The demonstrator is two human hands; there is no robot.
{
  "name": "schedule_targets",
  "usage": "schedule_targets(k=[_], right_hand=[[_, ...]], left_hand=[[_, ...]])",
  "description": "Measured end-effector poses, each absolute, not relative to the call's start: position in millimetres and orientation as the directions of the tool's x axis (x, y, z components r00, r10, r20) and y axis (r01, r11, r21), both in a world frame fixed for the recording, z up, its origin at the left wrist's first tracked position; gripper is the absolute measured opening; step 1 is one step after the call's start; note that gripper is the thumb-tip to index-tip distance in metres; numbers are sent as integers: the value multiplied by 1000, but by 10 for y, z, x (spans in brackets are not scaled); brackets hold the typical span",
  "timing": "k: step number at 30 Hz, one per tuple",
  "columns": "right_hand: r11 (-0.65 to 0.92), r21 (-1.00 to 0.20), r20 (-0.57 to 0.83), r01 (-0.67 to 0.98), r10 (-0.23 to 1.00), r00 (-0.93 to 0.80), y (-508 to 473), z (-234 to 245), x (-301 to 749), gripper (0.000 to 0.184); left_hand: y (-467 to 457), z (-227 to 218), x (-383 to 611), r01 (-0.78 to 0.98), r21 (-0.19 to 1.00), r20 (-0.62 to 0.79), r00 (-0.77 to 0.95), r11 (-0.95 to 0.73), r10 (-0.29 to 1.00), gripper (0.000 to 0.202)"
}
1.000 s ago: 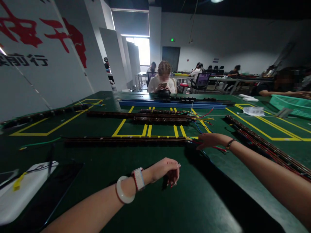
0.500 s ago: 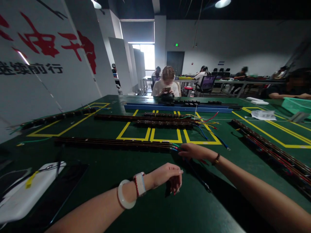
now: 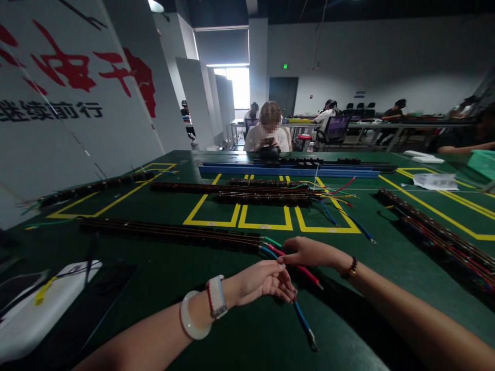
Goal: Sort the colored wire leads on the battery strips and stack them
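A long dark wire harness [image 3: 170, 232] lies across the green table [image 3: 251, 340] in front of me, with green, red and blue wires fanning out of its right end. My right hand [image 3: 309, 252] is closed on the red wire [image 3: 305, 270] near that end. My left hand [image 3: 263, 281], with a white bangle and a watch on the wrist, has its fingers stretched out and touching the blue wire [image 3: 301, 319], which runs toward me and ends in a metal lug.
Other harnesses [image 3: 232, 190] lie over yellow taped boxes; another harness [image 3: 436, 232] runs along the right. A blue rail [image 3: 286, 170] crosses the far side. A white pad [image 3: 34, 309] sits at near left. A seated person [image 3: 268, 131] faces me; others work behind.
My right hand has drawn the harness end leftward and nearer to me. My left hand has uncurled from a loose fist and reached forward onto the blue wire.
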State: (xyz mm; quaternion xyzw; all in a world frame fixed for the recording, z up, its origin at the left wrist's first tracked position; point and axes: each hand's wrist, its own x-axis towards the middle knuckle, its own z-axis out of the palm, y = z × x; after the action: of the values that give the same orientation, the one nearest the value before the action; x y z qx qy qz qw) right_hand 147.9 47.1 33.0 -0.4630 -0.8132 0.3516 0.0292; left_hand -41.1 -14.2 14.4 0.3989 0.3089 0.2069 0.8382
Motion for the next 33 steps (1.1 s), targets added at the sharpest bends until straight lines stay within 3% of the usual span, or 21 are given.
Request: schedule_targets(k=[4,8,14,18,24,28,33], right_hand=[[321,-587,-310,743,758,-573,465,323,1485,53],[255,-617,-368,745,743,-560,447,291,1456,52],[361,-545,-317,757,747,-584,331,283,1393,47],[391,-524,-253,757,777,-576,284,279,1367,33],[419,-540,-199,730,779,-594,284,318,1364,19],[452,-502,-132,737,802,-582,247,370,1337,17],[447,-379,-132,810,840,-526,163,462,1264,21]], left_hand=[[-186,129,-425,-170,845,-319,600,506,734,23],[-227,169,-451,-154,918,-262,459,366,849,31],[-227,183,-428,-151,921,-258,455,359,852,31],[-202,84,-429,-205,911,-235,456,359,858,29],[-148,64,-452,-180,859,-292,596,479,748,27],[-122,106,-445,-213,809,-313,633,548,708,32],[-174,183,-407,-273,787,-325,578,553,748,26]])
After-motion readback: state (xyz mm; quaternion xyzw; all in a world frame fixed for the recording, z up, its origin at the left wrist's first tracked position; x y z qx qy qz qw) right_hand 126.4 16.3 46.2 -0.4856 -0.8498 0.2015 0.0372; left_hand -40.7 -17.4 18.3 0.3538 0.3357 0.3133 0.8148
